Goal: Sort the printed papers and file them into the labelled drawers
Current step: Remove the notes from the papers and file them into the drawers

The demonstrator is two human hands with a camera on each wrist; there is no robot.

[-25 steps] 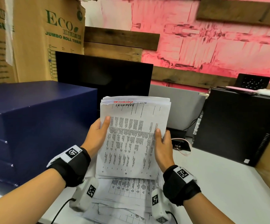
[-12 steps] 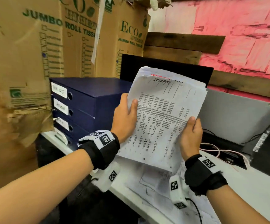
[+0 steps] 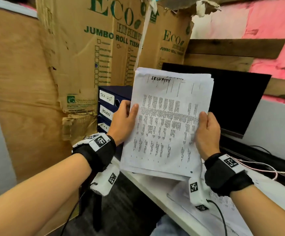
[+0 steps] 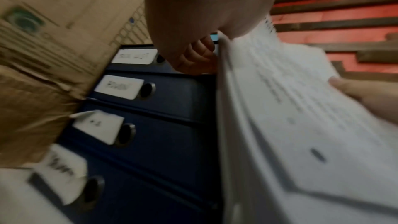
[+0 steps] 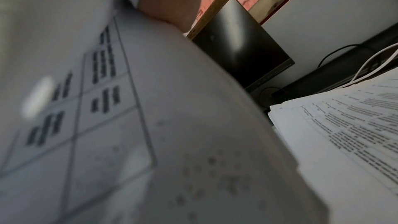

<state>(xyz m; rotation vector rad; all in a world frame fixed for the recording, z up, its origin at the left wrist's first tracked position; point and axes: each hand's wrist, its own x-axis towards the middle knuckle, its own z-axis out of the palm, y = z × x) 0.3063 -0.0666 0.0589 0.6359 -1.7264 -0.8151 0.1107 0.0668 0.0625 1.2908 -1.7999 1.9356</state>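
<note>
I hold a stack of printed papers [image 3: 169, 120] upright in front of me, its top sheet handwritten "SECURITY". My left hand [image 3: 123, 121] grips the stack's left edge, thumb on the front. My right hand [image 3: 206, 132] grips the right edge the same way. Behind the left hand stands a dark blue drawer unit [image 3: 111, 106] with white labels: "TASK LIST" [image 3: 106, 97] on top, "ADMIN" [image 3: 106, 112] below, more underneath. In the left wrist view the drawers [image 4: 168, 108] are all closed and the papers [image 4: 290, 117] stand to their right. The right wrist view is mostly filled by the papers [image 5: 129, 108].
More printed sheets [image 3: 223, 206] lie on the white desk [image 3: 152, 184] under my right wrist. A black monitor [image 3: 232, 99] stands behind the papers, with cables [image 3: 264, 169] to the right. Tall cardboard boxes [image 3: 90, 53] crowd the left, touching the drawer unit.
My view and both hands have swung left with the stack, from the desk's middle toward the drawer fronts; the labels now face me. The grip on the papers is unchanged.
</note>
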